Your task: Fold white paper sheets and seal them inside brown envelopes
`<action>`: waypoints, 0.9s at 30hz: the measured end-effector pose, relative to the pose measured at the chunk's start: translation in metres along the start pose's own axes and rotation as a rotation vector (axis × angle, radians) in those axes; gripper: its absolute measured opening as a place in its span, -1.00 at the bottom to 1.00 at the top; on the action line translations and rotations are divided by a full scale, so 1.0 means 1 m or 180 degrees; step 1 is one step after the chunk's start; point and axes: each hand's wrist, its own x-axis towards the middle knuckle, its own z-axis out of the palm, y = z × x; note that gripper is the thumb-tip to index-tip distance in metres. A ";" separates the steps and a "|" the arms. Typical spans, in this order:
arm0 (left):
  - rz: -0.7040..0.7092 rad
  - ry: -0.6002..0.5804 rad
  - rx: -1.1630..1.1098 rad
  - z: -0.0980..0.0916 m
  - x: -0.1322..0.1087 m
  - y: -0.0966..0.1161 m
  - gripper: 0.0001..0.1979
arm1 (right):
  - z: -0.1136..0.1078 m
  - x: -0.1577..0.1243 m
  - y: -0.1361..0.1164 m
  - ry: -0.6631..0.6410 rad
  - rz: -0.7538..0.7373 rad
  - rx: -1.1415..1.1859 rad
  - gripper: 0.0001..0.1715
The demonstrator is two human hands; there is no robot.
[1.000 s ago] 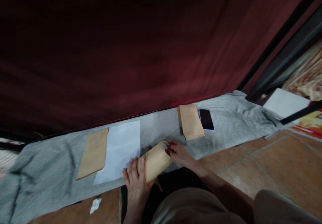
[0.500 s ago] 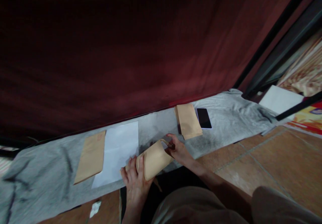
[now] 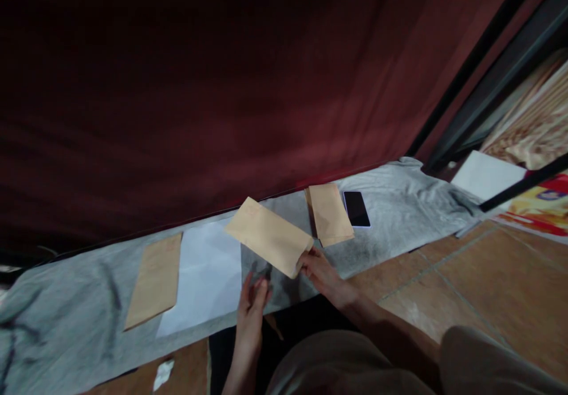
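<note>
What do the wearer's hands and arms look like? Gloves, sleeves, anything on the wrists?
Left hand and right hand: ungloved, five-fingered, no watch or bracelet visible. Forearms uncovered. On the right, what looks like a loose, plain, dull grey-brown sleeve. Too dim to rule out rings.

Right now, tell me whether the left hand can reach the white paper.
Likely yes: the left hand is empty, near the white paper, with nothing seen between them; the envelope in the right hand hides just a far corner.

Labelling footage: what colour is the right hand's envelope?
The envelope is light tan, head view best.
</note>
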 end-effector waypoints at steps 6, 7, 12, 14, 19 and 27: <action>-0.1049 -0.0631 -0.1472 0.054 -0.005 0.003 -0.49 | 0.003 -0.005 0.008 0.0205 0.0045 0.0315 -0.60; -0.1012 -0.0599 -0.1497 0.059 -0.004 0.002 -0.48 | 0.003 -0.005 0.009 0.0225 0.0050 0.0322 -0.62; -0.0854 -0.0436 -0.1274 0.061 0.007 -0.003 -0.52 | -0.002 -0.007 0.010 0.0153 -0.0027 0.0169 -0.62; -0.0791 -0.0478 -0.1068 0.056 0.010 -0.005 -0.53 | -0.007 -0.007 0.011 0.0156 -0.0052 0.0001 -0.61; -0.0527 -0.0587 -0.0495 0.046 0.017 -0.013 -0.53 | -0.026 0.000 0.017 0.0479 0.0038 -0.0514 -0.66; -0.0393 -0.0505 0.0000 0.040 0.035 -0.022 -0.49 | -0.048 0.014 0.021 0.0353 0.0214 -0.1383 -0.71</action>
